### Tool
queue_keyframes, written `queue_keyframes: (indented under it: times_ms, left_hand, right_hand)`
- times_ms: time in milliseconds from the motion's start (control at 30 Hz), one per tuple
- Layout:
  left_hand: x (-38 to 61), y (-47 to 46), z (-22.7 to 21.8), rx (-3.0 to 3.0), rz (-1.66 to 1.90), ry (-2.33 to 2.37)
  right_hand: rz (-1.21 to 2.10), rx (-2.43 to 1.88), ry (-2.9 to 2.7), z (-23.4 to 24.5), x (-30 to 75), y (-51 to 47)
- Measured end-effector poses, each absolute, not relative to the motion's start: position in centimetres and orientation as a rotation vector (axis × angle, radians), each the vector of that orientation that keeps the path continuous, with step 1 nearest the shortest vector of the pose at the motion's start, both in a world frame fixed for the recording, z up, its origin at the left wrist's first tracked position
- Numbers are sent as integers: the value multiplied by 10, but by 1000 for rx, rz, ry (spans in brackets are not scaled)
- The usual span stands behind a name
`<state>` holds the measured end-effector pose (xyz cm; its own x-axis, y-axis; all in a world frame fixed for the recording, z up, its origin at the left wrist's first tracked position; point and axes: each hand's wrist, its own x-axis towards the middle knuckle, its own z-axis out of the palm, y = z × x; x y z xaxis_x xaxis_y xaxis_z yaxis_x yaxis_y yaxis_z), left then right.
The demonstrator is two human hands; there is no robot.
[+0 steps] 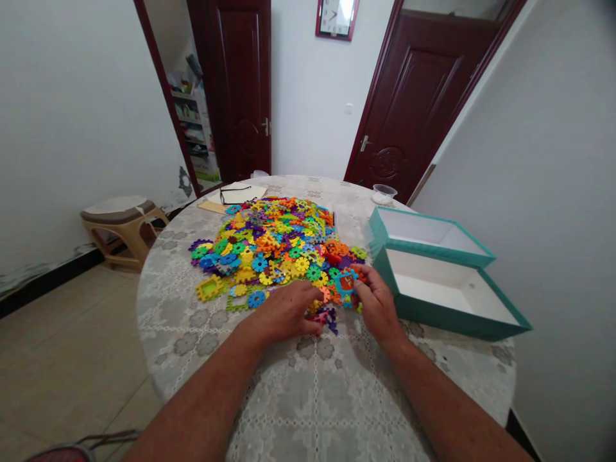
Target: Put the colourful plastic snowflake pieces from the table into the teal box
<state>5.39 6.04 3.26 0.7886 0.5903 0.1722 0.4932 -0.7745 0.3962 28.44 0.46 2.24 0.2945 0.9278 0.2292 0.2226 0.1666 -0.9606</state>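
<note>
A wide heap of colourful plastic interlocking building pieces (283, 240) lies on the table, mixing toothed flower discs and notched square frames. At the heap's right front edge, my right hand (379, 305) pinches a blue square frame piece (344, 282) between thumb and fingers; orange shows by it. My left hand (291, 309) reaches over the near edge of the heap, its fingers curved and the thumb apart from them. Pink and purple pieces (331, 319) lie by its fingertips; whether it touches them is hard to tell. A yellow-green square frame (212, 289) sits at the heap's left.
Two teal boxes with white insides stand at the right, a nearer box (452, 292) and a farther one (428, 234). Glasses (233, 192) rest on paper at the back left. A clear plastic bowl (384, 192) stands at the back right. A patterned cloth (312, 398) covers the round table.
</note>
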Motion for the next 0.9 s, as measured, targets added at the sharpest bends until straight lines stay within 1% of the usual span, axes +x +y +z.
queue_keyframes:
  times_ms: [133,300,500,633,767,833,900]
  left_hand:
    - [55,66,23,2649,492,968]
    - [51,76,14,2638,563,1005]
    - [50,84,8,2666,605,1012]
    - [51,83,15,2689,650,1010]
    - [47,81,20,2698,678,1086]
    - [44,82,19,2701,647,1130]
    - [42,83,17,2709,611,1142]
  right_hand:
    - [760,-1325,-1199,22,283,6]
    - [722,-1322,-1231,25,283,6]
    - [607,-1313,-1296,54,286,0]
    - [354,-1477,-1414,89,316,5]
    - [-134,-1716,-1476,123,367,34]
    - [-354,-1866,-1453,132,391,56]
    - [-469,-2029,-1447,133,411,79]
